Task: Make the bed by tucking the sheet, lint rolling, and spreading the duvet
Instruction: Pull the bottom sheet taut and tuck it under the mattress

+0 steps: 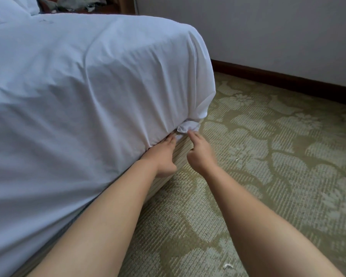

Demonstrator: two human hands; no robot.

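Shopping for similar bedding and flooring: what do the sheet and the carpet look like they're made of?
Sheet: seemingly a thin woven cotton or cotton blend, matte white; it creases finely and drapes over the corner. Carpet: looks like low-pile textile, ribbed texture, olive and cream floral pattern; fibre type unclear.

The left hand's [164, 154] fingertips vanish under the sheet [88, 86] edge at the bed's corner. The bed runs off the left edge. Crumpled grey things [76, 4] at the top are cut off and unidentifiable.
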